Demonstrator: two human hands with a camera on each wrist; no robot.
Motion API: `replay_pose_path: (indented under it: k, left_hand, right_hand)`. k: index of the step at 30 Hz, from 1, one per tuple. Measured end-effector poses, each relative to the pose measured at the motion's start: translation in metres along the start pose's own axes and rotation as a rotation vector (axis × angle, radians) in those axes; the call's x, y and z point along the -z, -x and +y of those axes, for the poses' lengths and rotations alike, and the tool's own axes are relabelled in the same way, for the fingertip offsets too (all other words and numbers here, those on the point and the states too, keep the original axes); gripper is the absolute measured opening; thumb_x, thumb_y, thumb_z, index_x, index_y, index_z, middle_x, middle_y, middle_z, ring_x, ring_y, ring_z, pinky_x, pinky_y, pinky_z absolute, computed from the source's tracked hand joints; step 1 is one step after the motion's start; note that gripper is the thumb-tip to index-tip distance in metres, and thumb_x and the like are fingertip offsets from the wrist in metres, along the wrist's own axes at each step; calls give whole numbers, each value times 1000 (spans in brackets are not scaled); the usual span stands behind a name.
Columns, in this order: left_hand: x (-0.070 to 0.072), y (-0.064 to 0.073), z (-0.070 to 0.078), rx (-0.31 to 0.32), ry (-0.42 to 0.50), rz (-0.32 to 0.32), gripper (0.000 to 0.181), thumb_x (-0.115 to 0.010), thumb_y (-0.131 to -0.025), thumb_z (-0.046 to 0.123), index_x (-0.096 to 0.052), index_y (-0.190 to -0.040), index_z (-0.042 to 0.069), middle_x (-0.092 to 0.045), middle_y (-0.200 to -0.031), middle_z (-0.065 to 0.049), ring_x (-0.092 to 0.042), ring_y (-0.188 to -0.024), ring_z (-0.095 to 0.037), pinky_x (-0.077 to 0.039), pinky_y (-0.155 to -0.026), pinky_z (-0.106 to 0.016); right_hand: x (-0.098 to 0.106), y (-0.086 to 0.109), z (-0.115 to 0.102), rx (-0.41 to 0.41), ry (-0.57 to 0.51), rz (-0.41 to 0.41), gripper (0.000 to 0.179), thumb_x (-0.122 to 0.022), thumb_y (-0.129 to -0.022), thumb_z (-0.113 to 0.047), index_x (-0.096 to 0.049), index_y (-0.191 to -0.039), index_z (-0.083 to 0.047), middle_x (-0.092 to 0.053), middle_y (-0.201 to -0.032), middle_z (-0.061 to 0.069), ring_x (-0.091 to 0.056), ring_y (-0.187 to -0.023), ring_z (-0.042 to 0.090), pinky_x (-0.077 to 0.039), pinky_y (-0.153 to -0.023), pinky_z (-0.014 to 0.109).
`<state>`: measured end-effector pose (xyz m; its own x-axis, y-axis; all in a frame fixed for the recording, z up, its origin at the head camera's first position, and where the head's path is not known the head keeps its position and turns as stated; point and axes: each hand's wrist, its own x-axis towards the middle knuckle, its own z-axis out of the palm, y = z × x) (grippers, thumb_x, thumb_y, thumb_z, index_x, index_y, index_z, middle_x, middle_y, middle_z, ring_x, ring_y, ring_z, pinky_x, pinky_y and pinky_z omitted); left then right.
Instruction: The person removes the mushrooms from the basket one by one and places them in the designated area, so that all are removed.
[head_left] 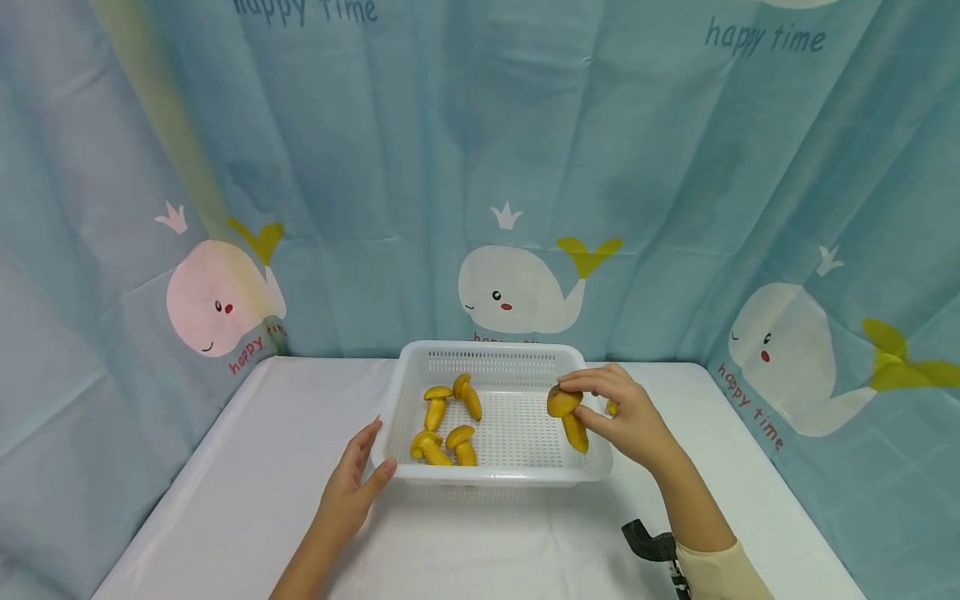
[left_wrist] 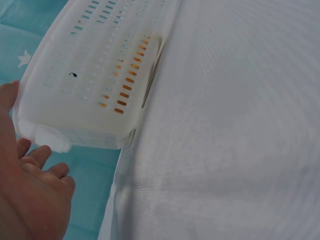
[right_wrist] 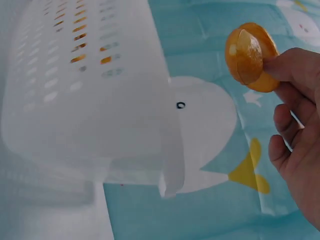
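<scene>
Mushroom (head_left: 566, 408), slanting, cap upper left, stem lower right; pinched by right hand (head_left: 628, 417), right of centre; left hand (head_left: 351, 482), fingers extended, touching basket (head_left: 495, 475).

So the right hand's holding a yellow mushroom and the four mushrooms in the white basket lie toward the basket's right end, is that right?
Not quite: the head view shows the four mushrooms toward the left end of the white basket.
</scene>
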<state>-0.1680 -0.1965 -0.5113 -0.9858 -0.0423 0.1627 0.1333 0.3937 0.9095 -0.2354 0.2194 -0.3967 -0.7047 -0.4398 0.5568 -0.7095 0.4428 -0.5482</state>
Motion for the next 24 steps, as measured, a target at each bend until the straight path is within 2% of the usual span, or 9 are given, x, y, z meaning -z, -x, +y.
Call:
replay_pose_path:
  k: [4, 8, 16, 24]
  left_hand:
    - [-1, 0, 1, 6, -7, -2, 69, -67, -101, 36, -32, -158, 19, -27, -169, -3, -21, -156, -33, -22, -120, -54]
    - [-2, 0, 1, 11, -5, 0, 69, -67, -101, 35, -32, -158, 19, -26, -169, -4, -20, -156, -33, -22, -120, -54]
    - [-3, -1, 3, 14, -3, -1, 70, -67, -101, 37, -32, -158, 20, -26, -169, -2, -20, -157, -32, -21, -120, -54]
    - [0, -1, 1, 24, -8, -5, 69, -67, -101, 36, -32, -158, 21, -25, -170, -1, -19, -157, -32, -21, -120, -54]
  right_hand:
    - [9, 15, 5, -16, 18, 29, 41, -77, -88, 2, -75, -121, -23, -71, -126, -7, -54, -112, 10, -49, -90, 23]
    - [20, 26, 13, -19, 33, 58, 44, -77, -85, 8, -75, -121, -18, -71, -126, -2, -54, -112, 10, -48, -88, 18]
    - [37, 31, 24, -42, 74, 94, 43, -78, -85, 5, -75, -121, -19, -71, -126, -2, -54, -107, 10, -45, -81, 19]
    - [49, 37, 37, -73, 136, 117, 42, -80, -84, 4, -76, -119, -19, -71, -126, -2, -54, -105, 12, -43, -81, 16]
